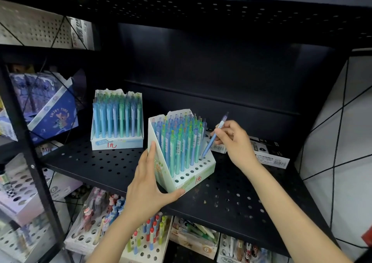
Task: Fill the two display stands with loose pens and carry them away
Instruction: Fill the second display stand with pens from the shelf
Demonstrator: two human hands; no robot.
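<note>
Nearest the camera, the left hand (149,184) is pressed against the left wall and front corner of the green stand (203,172), fingers spread flat and thumb hooked under the front edge, so the stand is steadied rather than lifted; to the right of the stand, the right hand (231,139) is pinched around a blue pen (214,136), thumb and fingertips closed on its upper barrel. The pen's long axis is tilted, cap end up and away to the right, tip down and left, meeting the stand's right edge at a hole behind the front rows; whether the tip is already seated cannot be told. The right hand is plainly the nearer one for the insertion; the pen would need to be swung upright to match its neighbours. Empty holes are left along the stand's front rows. Behind and left of the stand, the blue stand (117,119) is seen full; both are set on the black shelf (96,164), with open room in front; flat boxes (269,154) lie just right of the stand.
</note>
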